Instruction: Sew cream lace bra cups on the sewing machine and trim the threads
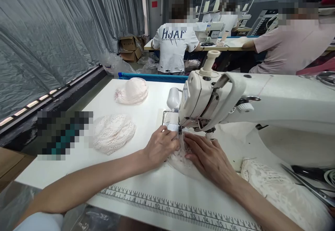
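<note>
A piece of white lace fabric (180,157) lies under the needle area of a white sewing machine (199,98). Curled at the left of the presser foot (180,129), my left hand (161,146) grips the lace's edge. My right hand (209,154) rests with its fingers stretched flat over the lace's right side, close to the foot. Part of the lace is hidden beneath both hands.
On the left of the white table lie a lace bundle (113,133) and a pale fabric cup (132,91). More lace (274,185) and scissors (311,185) are at right. A ruler scale (167,206) runs along the front edge. Co-workers (175,46) sit ahead.
</note>
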Motion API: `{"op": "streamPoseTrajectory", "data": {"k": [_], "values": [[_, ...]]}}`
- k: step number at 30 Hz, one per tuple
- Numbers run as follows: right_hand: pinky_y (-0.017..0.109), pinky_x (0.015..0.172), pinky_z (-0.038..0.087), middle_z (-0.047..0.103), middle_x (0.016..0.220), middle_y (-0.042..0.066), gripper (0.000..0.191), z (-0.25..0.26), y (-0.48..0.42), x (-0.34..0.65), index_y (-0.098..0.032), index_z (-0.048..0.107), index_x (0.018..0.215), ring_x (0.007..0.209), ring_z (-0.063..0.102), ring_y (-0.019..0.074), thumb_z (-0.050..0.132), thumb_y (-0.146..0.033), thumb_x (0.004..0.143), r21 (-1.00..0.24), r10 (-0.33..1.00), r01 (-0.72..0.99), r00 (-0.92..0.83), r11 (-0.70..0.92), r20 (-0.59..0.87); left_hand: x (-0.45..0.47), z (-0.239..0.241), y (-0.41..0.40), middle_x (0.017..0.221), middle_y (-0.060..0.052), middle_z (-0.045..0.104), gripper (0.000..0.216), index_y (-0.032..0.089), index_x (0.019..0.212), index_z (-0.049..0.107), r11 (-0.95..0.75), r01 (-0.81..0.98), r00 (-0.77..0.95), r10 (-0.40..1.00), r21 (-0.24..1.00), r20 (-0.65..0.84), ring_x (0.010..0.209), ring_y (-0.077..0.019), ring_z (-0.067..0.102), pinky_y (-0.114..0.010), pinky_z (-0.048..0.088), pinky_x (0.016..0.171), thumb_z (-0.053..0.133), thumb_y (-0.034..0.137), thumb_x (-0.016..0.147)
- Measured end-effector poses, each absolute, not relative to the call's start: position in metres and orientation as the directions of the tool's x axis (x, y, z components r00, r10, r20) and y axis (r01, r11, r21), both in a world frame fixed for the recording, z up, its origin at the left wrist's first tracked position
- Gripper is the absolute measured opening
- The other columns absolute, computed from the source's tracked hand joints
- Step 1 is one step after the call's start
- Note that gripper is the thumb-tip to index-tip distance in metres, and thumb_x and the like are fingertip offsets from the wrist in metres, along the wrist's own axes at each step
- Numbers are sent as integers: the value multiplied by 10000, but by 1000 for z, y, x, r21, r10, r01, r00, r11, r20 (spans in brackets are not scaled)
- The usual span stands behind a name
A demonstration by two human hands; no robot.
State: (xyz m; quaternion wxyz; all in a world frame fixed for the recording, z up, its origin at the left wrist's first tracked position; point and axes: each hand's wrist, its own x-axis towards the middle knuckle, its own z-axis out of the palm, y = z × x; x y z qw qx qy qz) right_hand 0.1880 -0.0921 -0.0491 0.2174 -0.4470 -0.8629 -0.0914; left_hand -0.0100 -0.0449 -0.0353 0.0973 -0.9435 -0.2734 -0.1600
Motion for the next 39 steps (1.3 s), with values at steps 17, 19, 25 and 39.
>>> {"op": "streamPoseTrajectory", "data": {"k": [17,19,25,39], "values": [[459,900,382,639,1028,124,512,-27,-116,187,-128,582,974,970,577,259,468,-605,828,-182,620,599,-699,780,356,-27,-28,-78,913,-45,651,350,138,822,596,-945,325,873,310,24,377,850,-159,584,-359,409,859,481,462,885],[422,842,428,645,983,118,312,-31,-119,185,-122,567,966,949,581,249,547,-416,862,-134,620,629,-669,766,409,-27,-30,-80,852,-13,655,159,143,833,585,-932,363,850,331,0,410,780,-122,581,-320,415,822,470,216,914],[310,643,481,657,786,68,140,-37,-116,186,-147,527,973,720,606,172,435,-85,889,-167,647,683,-542,711,537,-18,-37,-74,696,29,647,177,145,901,564,-872,485,722,443,67,532,631,-85,573,-267,419,708,417,47,885],[357,784,408,677,927,37,161,-33,-119,190,-180,579,939,865,602,166,453,-87,906,-165,611,619,-629,768,481,-17,-39,-82,860,3,617,78,184,887,598,-822,563,716,540,91,442,807,-130,556,-317,353,763,545,242,882]]}}
